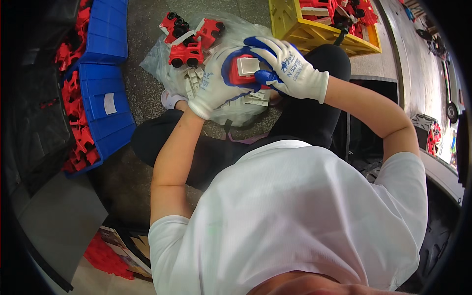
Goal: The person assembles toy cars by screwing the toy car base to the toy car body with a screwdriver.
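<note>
Both my hands wear white gloves with blue coating. My left hand (pixel 219 78) wraps round a red toy truck body (pixel 237 73) from the left, the fingers partly hidden behind it. A white block-shaped part (pixel 248 66) sits on top of the red body. From the right, my right hand (pixel 290 66) closes on the toy, its thumb and fingertips at the white part. Beneath my hands lies a clear plastic bag (pixel 246 115) with several loose white parts (pixel 192 81). Just beyond my left hand rest several red toy trucks (pixel 187 53) with black wheels.
Blue bins (pixel 109 113) stand at the left, beside red toy parts (pixel 78 118). A yellow crate (pixel 295 30) holding red toys (pixel 334 10) is at the far right. My bent legs (pixel 314 113) flank the bag on the speckled floor (pixel 140 196).
</note>
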{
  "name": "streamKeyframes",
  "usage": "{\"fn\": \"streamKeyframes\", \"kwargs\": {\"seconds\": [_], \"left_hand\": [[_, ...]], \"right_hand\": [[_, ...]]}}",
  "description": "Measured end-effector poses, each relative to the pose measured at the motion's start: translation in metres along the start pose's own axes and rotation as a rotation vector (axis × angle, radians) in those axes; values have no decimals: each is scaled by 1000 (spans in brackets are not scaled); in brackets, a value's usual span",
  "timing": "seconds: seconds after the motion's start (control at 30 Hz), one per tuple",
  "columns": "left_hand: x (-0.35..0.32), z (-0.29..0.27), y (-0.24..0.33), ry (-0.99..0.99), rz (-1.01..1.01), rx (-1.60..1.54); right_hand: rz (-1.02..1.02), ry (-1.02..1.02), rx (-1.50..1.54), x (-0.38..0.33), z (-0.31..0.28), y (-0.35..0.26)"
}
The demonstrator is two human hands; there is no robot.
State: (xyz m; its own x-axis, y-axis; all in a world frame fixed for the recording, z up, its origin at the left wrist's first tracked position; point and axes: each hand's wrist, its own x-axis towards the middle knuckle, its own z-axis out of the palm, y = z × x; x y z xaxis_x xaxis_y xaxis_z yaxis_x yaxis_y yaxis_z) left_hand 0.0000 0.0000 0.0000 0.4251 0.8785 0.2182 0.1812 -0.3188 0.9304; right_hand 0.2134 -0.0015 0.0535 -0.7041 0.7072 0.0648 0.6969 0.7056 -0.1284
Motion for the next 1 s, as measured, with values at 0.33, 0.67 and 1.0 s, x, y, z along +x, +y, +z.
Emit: {"fn": "streamKeyframes", "kwargs": {"seconds": [0.33, 0.67, 1.0], "left_hand": [[12, -1, -95, 387, -477, -322], [40, -41, -266, -489, -4, 1067], [49, -34, -219, -620, -14, 1329]], "right_hand": [[105, 433, 143, 39, 36, 73], [1184, 919, 132, -288, -20, 195], [1628, -643, 591, -526, 205, 132]]}}
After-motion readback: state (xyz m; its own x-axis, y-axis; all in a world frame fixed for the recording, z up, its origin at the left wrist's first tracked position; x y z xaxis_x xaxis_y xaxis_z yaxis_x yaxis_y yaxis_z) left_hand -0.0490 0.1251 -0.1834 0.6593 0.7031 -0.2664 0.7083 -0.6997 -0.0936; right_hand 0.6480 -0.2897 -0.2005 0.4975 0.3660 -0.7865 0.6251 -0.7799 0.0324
